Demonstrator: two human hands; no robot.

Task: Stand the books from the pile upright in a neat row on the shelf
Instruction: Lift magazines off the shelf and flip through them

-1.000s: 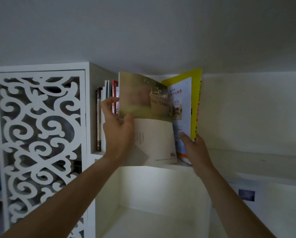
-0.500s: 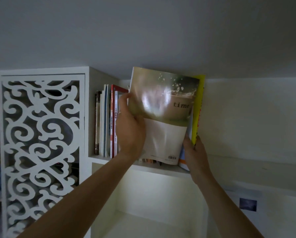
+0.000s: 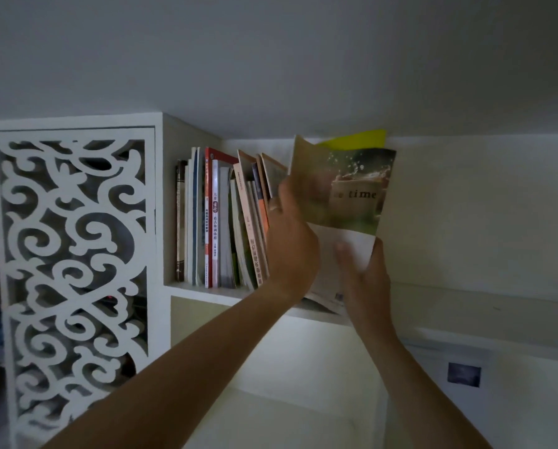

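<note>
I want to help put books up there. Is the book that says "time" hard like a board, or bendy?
Probably bendy: the "time" book has a thin soft cover, and its top left corner curls. It looks light, since the right hand props it from below. It may flop over if let go; the orange books beside it already lean.
</note>
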